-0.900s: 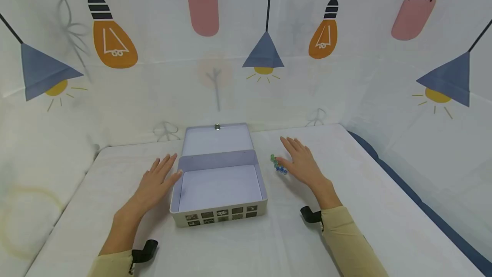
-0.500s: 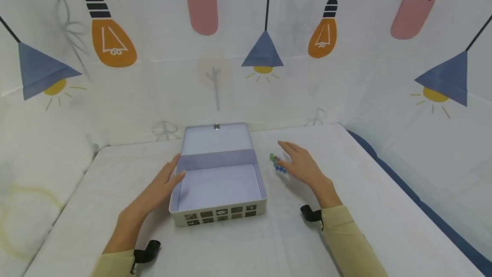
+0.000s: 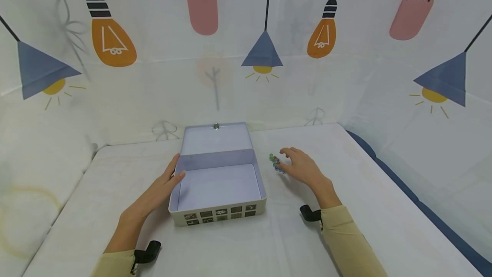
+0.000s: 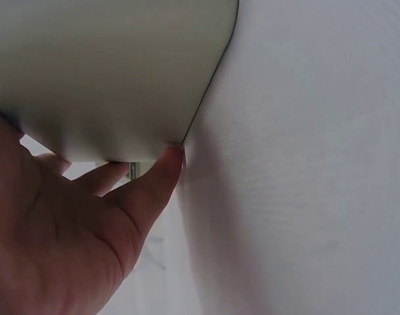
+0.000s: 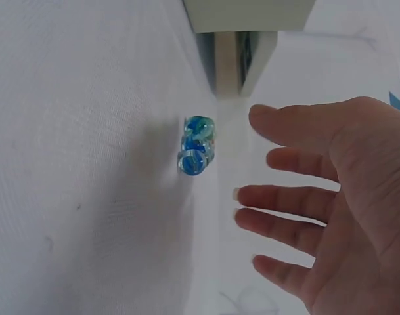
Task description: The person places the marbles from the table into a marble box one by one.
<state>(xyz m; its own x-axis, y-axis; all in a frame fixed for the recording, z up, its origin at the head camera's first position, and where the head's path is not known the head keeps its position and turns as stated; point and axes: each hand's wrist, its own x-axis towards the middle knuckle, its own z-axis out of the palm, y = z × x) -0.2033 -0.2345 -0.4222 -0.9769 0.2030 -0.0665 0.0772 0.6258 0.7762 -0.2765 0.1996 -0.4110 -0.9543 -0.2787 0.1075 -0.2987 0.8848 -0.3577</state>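
Observation:
A white hinged box (image 3: 220, 189) stands with its lid (image 3: 217, 139) tipped back and nothing in its tray. My left hand (image 3: 159, 191) grips its left wall, thumb over the rim and the other fingers along the outside. In the left wrist view, fingertips (image 4: 170, 157) bend around the edge of the box's outer wall (image 4: 101, 79). Right of the box lies a small cluster of green and blue glass marbles (image 3: 275, 163). My right hand (image 3: 303, 168) hovers beside them, fingers loosely bent and holding nothing. The right wrist view shows marbles (image 5: 197, 146) apart from the fingertips.
White cloth covers the table (image 3: 246, 251). A white curtain (image 3: 153, 89) printed with lamps and bulbs hangs behind and at both sides. Dark blue fabric (image 3: 423, 208) shows along the right edge. Each wrist carries a black camera mount (image 3: 147, 252).
My left hand has moved right from beside the box onto its left wall and taken hold. My right hand's fingers have bent inward near the marbles.

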